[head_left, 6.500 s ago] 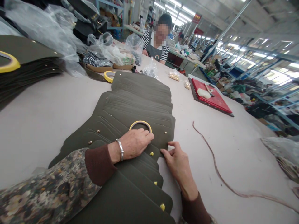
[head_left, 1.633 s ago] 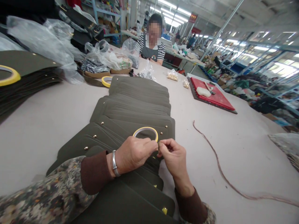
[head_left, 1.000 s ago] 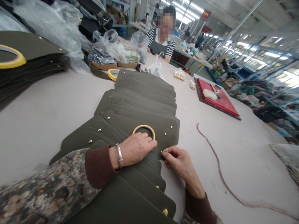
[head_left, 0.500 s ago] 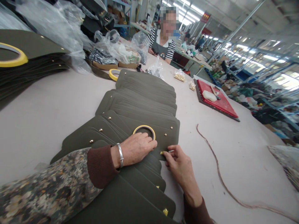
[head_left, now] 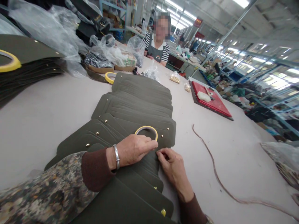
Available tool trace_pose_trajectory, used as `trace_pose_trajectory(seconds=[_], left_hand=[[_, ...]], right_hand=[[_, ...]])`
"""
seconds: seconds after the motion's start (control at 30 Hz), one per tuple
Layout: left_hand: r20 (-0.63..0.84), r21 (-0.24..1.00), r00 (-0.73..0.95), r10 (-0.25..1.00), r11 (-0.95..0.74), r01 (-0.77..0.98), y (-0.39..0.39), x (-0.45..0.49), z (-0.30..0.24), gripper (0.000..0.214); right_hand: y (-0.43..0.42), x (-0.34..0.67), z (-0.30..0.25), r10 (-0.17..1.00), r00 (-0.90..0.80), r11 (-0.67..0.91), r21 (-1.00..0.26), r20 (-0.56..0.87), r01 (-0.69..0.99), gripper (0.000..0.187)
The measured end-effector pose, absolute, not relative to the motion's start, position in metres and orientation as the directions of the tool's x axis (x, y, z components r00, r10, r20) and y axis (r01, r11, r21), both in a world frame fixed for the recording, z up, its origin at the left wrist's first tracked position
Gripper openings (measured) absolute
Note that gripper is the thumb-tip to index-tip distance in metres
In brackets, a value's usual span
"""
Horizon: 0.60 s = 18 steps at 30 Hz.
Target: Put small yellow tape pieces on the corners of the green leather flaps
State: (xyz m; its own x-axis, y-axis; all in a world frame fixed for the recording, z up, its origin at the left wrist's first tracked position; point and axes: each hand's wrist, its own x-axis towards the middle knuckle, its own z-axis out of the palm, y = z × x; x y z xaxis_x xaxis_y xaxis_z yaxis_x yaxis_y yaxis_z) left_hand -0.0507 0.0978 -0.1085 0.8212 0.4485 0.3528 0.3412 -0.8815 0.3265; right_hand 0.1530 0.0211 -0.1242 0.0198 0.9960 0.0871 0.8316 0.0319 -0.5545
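Dark green sheet panels (head_left: 140, 104) lie fanned in overlapping rows down the table, several with small gold-coloured metal studs. My left hand (head_left: 133, 150) rests over them, its fingers closed on the near side of a yellow tape roll (head_left: 146, 127) that stands tilted above the panels. My right hand (head_left: 172, 166) is closed in a pinch at the right edge of a panel, just right of the left fingertips. What lies between its fingertips is hidden. Small bits of yellow tape (head_left: 163, 212) stick to the edges of nearer panels.
A second tape roll (head_left: 107, 77) lies behind the panels; another (head_left: 12, 63) sits on a panel stack at left. Plastic bags (head_left: 112, 51) crowd the back. A red board (head_left: 210, 98) and a brown cord (head_left: 213, 161) lie at right. A person (head_left: 160, 43) sits across the table.
My right fingertips have moved in against the panel edge, and the yellow tape bit that showed at them is now hidden. The left hand keeps the tape roll. The view has shifted slightly.
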Motion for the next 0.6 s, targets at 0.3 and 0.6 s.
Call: trace_pose_trajectory(seconds=[0.3,0.6], left_hand=[[0.438,0.421,0.748,0.499,-0.849,0.32,0.096,-0.053,-0.113,0.045],[0.418,0.411,0.755,0.505,-0.846,0.339,0.092,-0.048,-0.109,0.032]], right_hand=[[0.02,0.155,-0.107,0.979,0.009,0.155,-0.767,0.205,0.623,0.014],[0.031,0.135,-0.108,0.799,-0.19,0.537,-0.535,0.57,0.652,0.016]])
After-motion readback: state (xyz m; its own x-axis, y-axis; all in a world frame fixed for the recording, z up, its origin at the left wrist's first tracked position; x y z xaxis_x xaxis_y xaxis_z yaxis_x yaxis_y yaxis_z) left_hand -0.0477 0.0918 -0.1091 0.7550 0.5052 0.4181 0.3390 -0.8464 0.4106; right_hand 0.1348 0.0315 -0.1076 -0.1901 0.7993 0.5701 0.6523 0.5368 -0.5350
